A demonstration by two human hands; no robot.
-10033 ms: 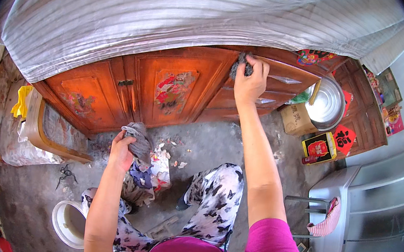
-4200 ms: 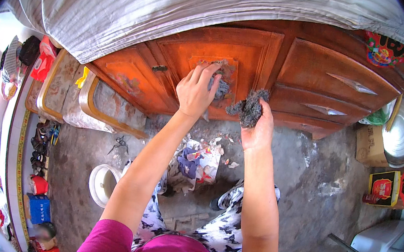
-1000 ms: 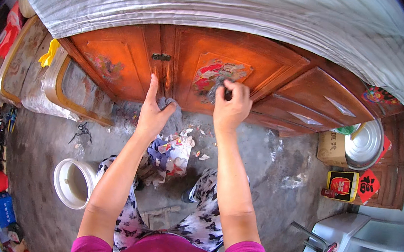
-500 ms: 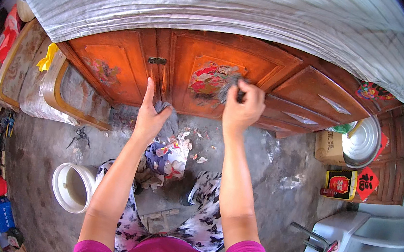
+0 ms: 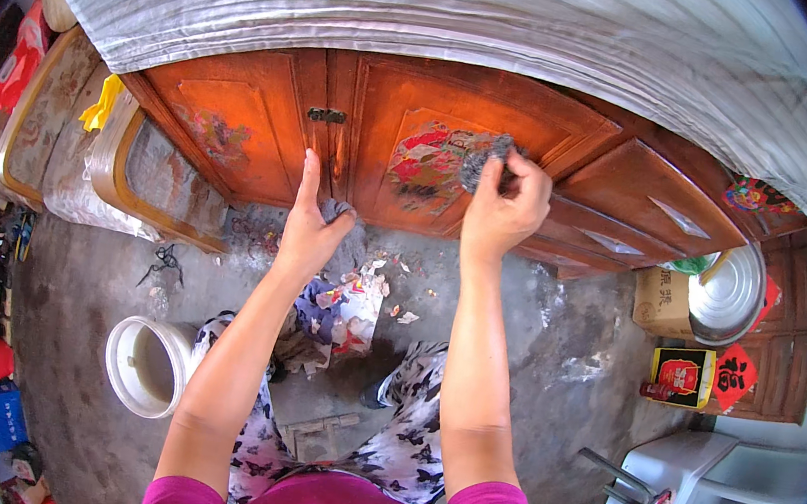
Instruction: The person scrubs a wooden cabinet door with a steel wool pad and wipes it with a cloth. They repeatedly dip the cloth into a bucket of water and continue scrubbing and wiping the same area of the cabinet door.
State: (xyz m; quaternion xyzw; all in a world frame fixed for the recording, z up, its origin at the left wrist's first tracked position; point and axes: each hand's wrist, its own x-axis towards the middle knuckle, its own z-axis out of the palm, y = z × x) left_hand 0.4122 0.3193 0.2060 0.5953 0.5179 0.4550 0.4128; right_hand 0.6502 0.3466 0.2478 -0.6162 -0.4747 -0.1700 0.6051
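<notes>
In front of me stands an orange-brown wooden cabinet (image 5: 377,98) with a patchy, torn coloured picture (image 5: 421,166) on its middle door. My right hand (image 5: 510,205) pinches a grey steel wool scrubber (image 5: 487,162), which is against the right side of that picture. My left hand (image 5: 310,231) has its fingers up against the lower part of the door, left of the picture. A grey cloth (image 5: 347,248) is gripped between its thumb and palm and hangs down. A metal latch (image 5: 326,116) is above the left fingertips.
Paper scraps (image 5: 356,312) lie on the concrete floor below the cabinet. A white bucket (image 5: 148,362) of murky water stands at my left. A pale striped cloth (image 5: 433,9) covers the cabinet top. At right are a cardboard box (image 5: 661,302) and a metal lid (image 5: 727,292).
My right hand and the scrubber have shifted slightly up and right across the picture. My left hand keeps its place on the door, and the whole view has shifted slightly.
</notes>
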